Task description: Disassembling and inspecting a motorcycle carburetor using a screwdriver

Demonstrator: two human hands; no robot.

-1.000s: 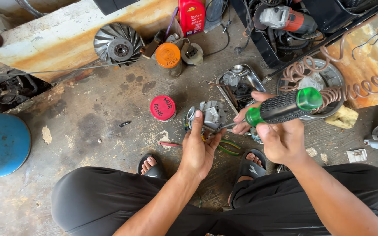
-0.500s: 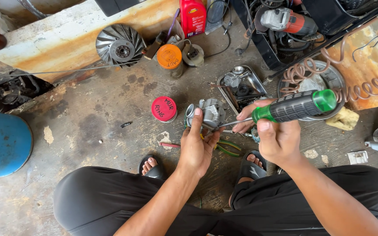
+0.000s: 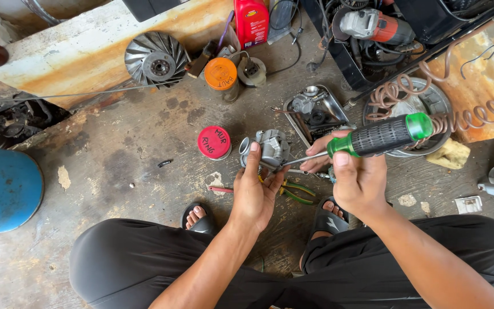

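Left hand (image 3: 255, 191) raised palm-down, fingers curled in a grip, thumb up. Right hand (image 3: 357, 174) fisted, forefinger extended leftward. Both forearms reach forward from the lap.

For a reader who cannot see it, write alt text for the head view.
Left hand holds a grey metal carburettor while right hand drives a green-and-black-handled screwdriver into it, above a stained concrete floor.

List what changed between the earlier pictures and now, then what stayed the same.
The screwdriver in the right hand has swung flatter: its green handle end sat higher and steeper a second ago, and now the handle lies nearly level with the shaft pointing at the carburetor. Nothing was picked up or let go. The left hand keeps its grip on the carburetor; the red lid and pliers have not moved.
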